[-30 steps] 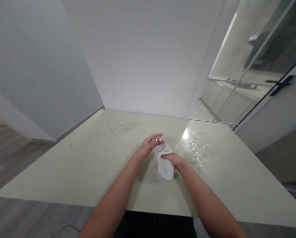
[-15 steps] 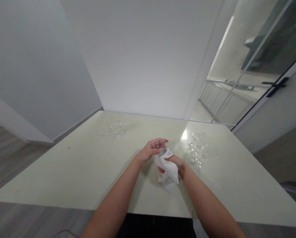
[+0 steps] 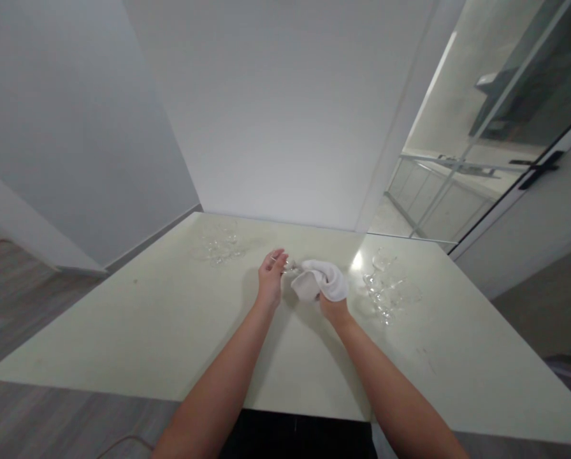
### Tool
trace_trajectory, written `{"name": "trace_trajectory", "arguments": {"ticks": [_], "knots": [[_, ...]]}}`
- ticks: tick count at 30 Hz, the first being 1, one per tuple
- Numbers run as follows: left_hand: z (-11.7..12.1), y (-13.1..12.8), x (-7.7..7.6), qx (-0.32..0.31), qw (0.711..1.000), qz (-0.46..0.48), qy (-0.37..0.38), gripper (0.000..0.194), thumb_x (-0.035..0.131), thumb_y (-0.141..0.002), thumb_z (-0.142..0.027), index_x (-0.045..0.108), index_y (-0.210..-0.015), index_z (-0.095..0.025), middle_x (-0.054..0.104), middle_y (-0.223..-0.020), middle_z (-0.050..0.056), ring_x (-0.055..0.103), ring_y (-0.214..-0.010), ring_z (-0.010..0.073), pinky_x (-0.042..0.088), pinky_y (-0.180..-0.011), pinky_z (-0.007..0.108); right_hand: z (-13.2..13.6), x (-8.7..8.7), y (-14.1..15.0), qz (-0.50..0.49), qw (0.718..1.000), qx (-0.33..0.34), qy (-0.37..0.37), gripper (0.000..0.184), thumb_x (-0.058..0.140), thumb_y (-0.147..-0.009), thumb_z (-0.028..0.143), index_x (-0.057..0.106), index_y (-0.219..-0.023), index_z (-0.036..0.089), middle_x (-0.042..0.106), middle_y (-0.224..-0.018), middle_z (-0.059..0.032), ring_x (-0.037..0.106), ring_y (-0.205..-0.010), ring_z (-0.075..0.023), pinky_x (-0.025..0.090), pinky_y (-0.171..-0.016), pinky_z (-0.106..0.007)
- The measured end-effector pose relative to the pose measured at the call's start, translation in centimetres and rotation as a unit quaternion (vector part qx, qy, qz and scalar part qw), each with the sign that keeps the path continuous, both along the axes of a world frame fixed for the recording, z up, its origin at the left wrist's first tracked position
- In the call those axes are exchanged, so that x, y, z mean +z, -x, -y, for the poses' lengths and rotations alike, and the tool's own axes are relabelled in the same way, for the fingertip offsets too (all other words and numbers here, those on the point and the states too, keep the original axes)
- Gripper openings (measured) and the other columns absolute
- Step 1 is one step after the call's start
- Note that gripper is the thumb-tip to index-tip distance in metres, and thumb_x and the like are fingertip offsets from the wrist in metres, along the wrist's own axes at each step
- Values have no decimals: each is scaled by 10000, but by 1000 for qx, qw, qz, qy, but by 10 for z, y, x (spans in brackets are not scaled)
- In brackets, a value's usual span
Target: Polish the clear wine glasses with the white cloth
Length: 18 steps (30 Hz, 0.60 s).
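My left hand (image 3: 270, 278) is raised over the pale table (image 3: 123, 331), its fingertips pinched on a clear glass (image 3: 290, 266) that is mostly hidden. My right hand (image 3: 332, 305) is closed round a white cloth (image 3: 320, 282), which is bunched over the glass. Both hands meet above the middle of the table, a little toward its far side.
Several clear glasses (image 3: 385, 287) stand at the right of the table and a few more glasses (image 3: 218, 245) at the far left. A white wall rises behind the table; a glass partition and a door with a black handle (image 3: 538, 169) stand at the right.
Both hands have moved up and away from me. The cloth, which hung below my right hand, is now bunched round the glass, and my left fingers have shifted to its end.
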State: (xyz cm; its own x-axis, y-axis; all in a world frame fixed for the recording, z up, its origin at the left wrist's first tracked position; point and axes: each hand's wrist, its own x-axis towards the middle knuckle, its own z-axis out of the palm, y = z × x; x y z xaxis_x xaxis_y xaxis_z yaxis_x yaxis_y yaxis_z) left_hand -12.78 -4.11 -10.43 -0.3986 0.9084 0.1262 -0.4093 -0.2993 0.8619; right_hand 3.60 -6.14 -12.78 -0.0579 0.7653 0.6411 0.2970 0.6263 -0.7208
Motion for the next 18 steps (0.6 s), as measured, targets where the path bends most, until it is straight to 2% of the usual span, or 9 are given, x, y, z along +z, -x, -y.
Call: {"name": "trace_trajectory", "arguments": {"ticks": [2,4,5,7,9,11,14,18], "knots": [[-2,8,0,-7,999,49,-16,491,783,-666,-487,651,-1034,-191,661,-911,25,604,-724,101,474,-666,219,2,2,4,-74,996,-16,38,308,608,-825,393,666,-1088,244,667,-1202,-61,546,-1213,-258,294,-1158,-467],[-2,10,0,-40,996,61,-46,511,794,-657,-485,634,-1056,-208,653,-928,18,604,-736,100,485,-690,228,3,0,11,-165,977,20,132,353,708,-717,428,674,-1017,246,693,-1149,-48,551,-1208,-273,304,-1154,-472],[-1,8,0,-70,994,48,-64,532,804,-650,-477,625,-1078,-215,652,-942,18,606,-753,103,487,-704,233,3,-1,15,-220,954,53,197,364,716,-692,455,674,-985,242,711,-1101,-44,575,-1178,-277,349,-1127,-474],[6,1,1,-141,985,-12,-103,601,837,-622,-437,600,-1132,-224,653,-964,26,612,-800,119,488,-730,244,2,-3,22,-333,877,129,323,359,652,-728,511,668,-946,227,737,-994,-47,635,-1085,-278,468,-1021,-463],[14,-9,3,-193,966,-107,-135,664,873,-585,-365,581,-1163,-219,650,-975,39,616,-864,147,485,-750,255,0,-1,25,-398,802,191,401,349,601,-761,517,661,-909,207,745,-902,-60,670,-1015,-278,540,-915,-436],[21,-17,5,-196,947,-204,-154,673,884,-575,-311,576,-1165,-208,644,-992,54,614,-924,174,483,-756,261,-2,3,25,-410,767,228,437,316,608,-754,491,651,-864,198,741,-828,-67,686,-978,-277,568,-853,-407],[27,-21,7,-148,927,-305,-163,643,863,-610,-303,567,-1172,-201,643,-1020,68,612,-958,189,486,-763,273,-6,7,21,-403,764,232,447,256,642,-718,441,635,-814,204,731,-763,-58,699,-931,-274,584,-797,-376],[26,-15,7,-87,914,-354,-176,621,842,-639,-305,544,-1175,-207,662,-1027,66,629,-922,178,490,-747,275,-5,4,20,-395,802,189,406,247,713,-645,368,641,-813,201,731,-763,-47,705,-861,-266,583,-746,-352]]}}
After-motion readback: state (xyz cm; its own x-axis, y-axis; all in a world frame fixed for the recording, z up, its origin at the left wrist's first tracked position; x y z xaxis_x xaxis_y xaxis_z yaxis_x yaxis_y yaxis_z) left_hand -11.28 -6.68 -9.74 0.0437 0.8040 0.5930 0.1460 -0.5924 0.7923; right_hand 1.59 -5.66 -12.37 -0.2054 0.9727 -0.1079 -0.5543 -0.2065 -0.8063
